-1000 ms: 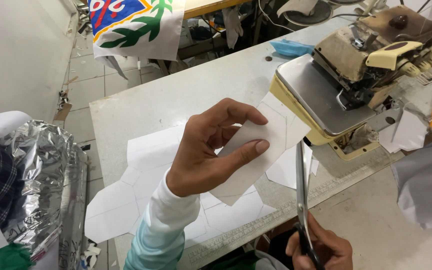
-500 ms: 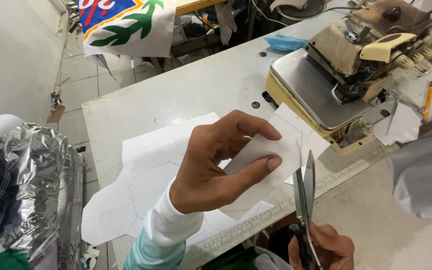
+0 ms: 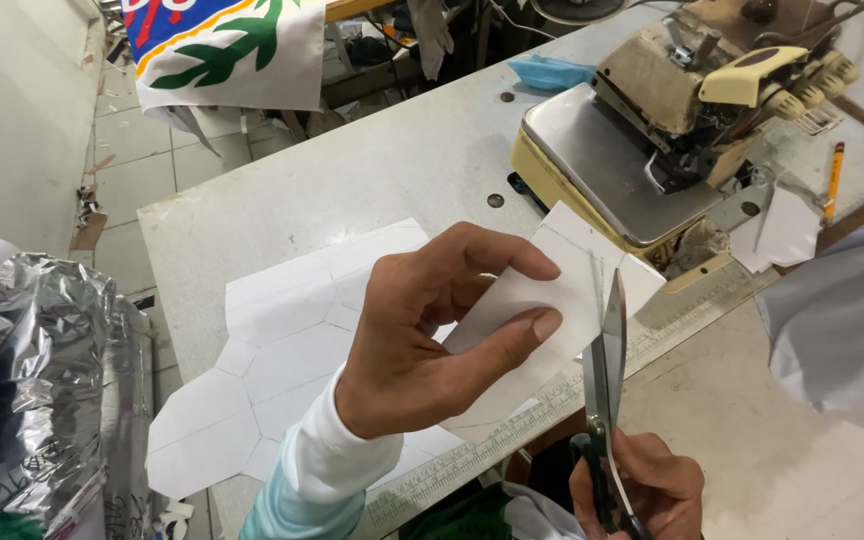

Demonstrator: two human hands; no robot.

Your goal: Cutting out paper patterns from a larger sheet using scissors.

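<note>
Grey sewing table (image 3: 382,180) carries a beige overlock machine (image 3: 692,110) and flat white hexagon-marked sheets (image 3: 282,360). Above them the left hand (image 3: 422,350) pinches a white paper piece (image 3: 552,300) between thumb and fingers. The right hand (image 3: 642,490) grips scissors (image 3: 607,400), blades nearly closed along the paper's right edge.

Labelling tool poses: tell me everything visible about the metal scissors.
The long-bladed silver metal scissors stand nearly upright, tips pointing up and away from the person. The blades look almost closed, their edge meeting the right side of the white paper piece pinched in the left hand. The right hand grips the dark handles at the bottom of the view, partly hiding them.
</note>
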